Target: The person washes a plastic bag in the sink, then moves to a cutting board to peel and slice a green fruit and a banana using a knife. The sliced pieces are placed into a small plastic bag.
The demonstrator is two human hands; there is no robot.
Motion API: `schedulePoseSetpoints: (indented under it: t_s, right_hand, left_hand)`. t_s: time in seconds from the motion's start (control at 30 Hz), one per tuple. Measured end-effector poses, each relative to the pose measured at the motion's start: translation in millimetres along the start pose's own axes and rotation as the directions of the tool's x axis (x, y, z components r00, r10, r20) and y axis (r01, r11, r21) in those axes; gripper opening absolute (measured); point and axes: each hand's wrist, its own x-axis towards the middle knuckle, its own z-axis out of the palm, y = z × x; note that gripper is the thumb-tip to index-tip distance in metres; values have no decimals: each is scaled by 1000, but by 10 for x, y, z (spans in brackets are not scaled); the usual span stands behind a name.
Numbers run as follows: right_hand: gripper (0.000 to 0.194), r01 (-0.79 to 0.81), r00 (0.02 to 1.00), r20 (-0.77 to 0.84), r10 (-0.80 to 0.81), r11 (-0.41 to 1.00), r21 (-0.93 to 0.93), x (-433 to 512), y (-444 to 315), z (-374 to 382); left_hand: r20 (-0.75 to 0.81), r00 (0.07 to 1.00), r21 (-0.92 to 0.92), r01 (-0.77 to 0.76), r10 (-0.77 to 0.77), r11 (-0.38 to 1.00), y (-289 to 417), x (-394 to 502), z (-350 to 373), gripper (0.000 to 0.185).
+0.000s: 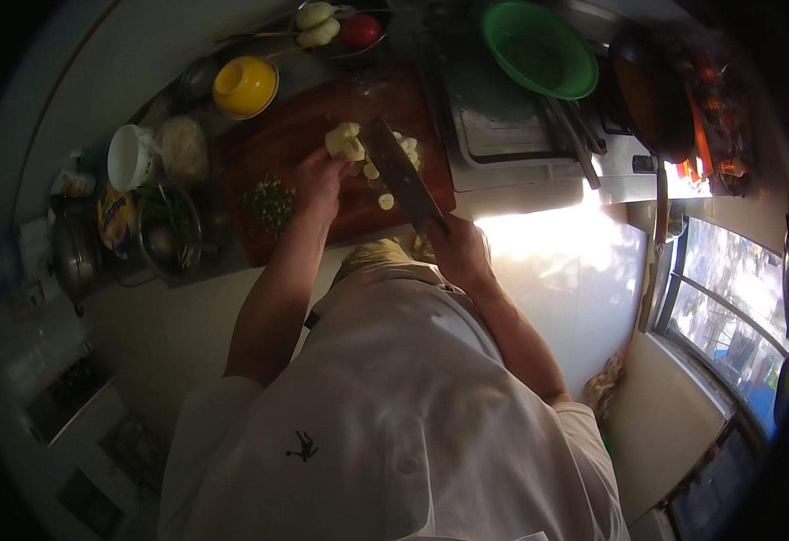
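My right hand [460,251] grips the handle of a cleaver [401,172], its dark blade slanting up and left across the wooden cutting board [299,115]. Left of the blade, my left hand [318,182] has its fingers on a pale, peeled vegetable chunk [344,140] and holds it close to the blade. Pale pieces [408,145] lie beyond the blade, partly hidden by it. One round slice [385,201] rests nearer to me on the board. Chopped green herbs [269,205], possibly scallion, form a heap beside my left wrist.
An upturned yellow bowl [245,86] stands behind the board, near pale vegetables [318,26] and a red tomato-like item [361,30]. Left are a white tub [130,157] and a bowl of greens [168,230]. A green basin [540,49] and a dark wok [648,95] are at right.
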Motion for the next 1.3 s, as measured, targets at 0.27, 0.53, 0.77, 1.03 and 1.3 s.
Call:
schedulePoseSetpoints:
  t_s: [0.27, 0.53, 0.77, 1.03, 1.3]
  right_hand:
    - [30, -9, 999, -44, 6, 999, -54, -54, -67, -76]
    - [29, -60, 995, -88, 46, 986, -153, -69, 102, -96]
    - [35, -137, 989, -76, 124, 970, -203, -113, 152, -169]
    - [25, 18, 989, -147, -19, 1000, -9, -65, -101, -208]
    - [53, 312, 950, 47, -310, 949, -41, 226, -394, 385]
  left_hand:
    - [13, 998, 201, -70, 69, 977, 18, -24, 53, 33]
    - [74, 990, 272, -135, 119, 953, -15, -7, 22, 32]
    - [34, 996, -46, -77, 78, 996, 376, -4, -259, 42]
    - [233, 972, -252, 18, 42, 967, 958, 179, -898, 42]
    - [216, 976, -228, 12, 38, 974, 1138, 868, -1380, 44]
